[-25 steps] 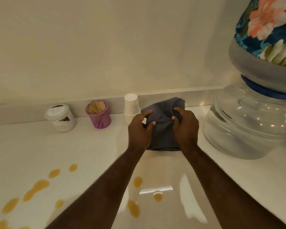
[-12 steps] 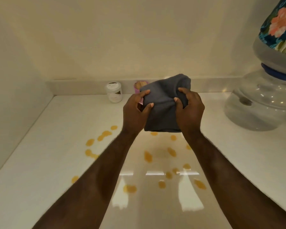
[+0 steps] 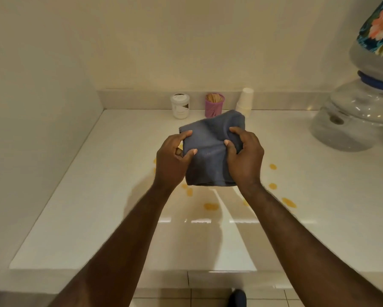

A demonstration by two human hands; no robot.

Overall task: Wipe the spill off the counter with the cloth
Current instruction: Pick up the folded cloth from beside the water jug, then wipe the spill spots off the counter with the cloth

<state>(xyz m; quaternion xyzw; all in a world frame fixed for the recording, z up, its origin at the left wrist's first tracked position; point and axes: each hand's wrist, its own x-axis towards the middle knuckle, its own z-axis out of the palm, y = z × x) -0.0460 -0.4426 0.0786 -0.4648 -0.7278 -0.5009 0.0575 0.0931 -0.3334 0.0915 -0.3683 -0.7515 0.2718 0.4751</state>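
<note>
cloth [image 3: 210, 147] and hands hide some spill drops [image 3: 210, 206] on the desk [image 3: 111, 173]; water dispenser [image 3: 361, 111] clipped at right edge; jar [image 3: 180, 105] label unreadable.

Both arms outstretched; left hand [image 3: 171, 159] and right hand [image 3: 244, 159] side by side, fingers curled, thumbs pinching inward.

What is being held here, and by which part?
The folded grey cloth, pinched by the left hand at its left edge and the right hand at its right edge.
</note>
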